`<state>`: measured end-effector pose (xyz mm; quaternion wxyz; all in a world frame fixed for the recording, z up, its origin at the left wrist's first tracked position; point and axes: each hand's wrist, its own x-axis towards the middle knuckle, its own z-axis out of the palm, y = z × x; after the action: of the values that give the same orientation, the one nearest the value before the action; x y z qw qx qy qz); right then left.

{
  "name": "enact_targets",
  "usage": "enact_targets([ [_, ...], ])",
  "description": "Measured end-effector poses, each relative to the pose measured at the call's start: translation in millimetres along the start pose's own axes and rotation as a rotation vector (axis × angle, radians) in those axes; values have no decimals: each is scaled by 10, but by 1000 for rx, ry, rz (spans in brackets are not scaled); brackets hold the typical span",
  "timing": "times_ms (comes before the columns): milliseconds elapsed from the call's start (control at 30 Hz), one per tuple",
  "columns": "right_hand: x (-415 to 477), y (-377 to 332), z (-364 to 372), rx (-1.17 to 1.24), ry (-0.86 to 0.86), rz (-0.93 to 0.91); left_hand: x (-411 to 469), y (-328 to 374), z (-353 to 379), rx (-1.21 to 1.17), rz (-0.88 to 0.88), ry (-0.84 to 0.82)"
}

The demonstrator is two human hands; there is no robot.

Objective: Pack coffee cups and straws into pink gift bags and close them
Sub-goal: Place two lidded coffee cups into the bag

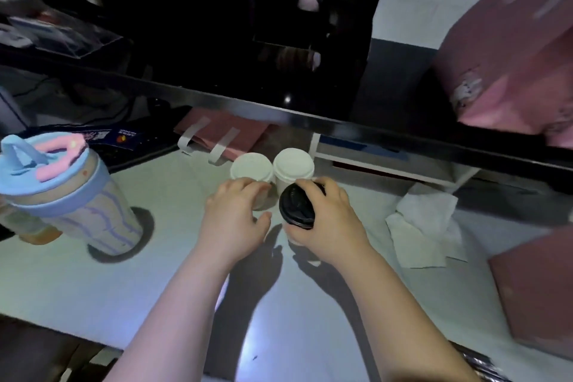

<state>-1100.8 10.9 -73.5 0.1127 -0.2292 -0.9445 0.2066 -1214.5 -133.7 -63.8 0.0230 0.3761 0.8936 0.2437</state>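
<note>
Right hand (322,220) wraps black-lid cup (297,206), lifted clear of worktop (155,273) for bagging; left hand (238,217) curls on white-lid cup (251,168), steadying it. Bags (533,288) wait right

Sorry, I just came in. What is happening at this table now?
A person is gathering coffee cups on a white table. The right hand is wrapped around a cup with a black lid. The left hand rests on a cup with a white lid, beside a second white-lidded cup. Pink gift bags wait nearby: one lies flat behind the cups, another stands at the right edge. Nothing is packed yet.
</note>
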Motion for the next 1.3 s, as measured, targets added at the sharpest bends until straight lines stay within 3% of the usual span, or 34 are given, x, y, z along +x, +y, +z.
enact_targets([
  [367,-857,1278,-1745,-50,196,199,544,2084,546,-29,506,-124],
  [667,-1675,2156,-2996,-21,517,194,457,3631,795,-134,701,-107],
  [767,-1983,2538,-3342,-16,577,230,314,4103,984,-262,739,-190],
  [900,-2249,3082,-3511,0,426,307,82,4595,1302,-375,798,-349],
  [1100,-2271,3570,-3264,40,93,376,-18,4966,1579,-98,724,-428],
  [1300,-2206,3880,-3175,-92,0,368,-103,5009,1777,246,662,-426],
])
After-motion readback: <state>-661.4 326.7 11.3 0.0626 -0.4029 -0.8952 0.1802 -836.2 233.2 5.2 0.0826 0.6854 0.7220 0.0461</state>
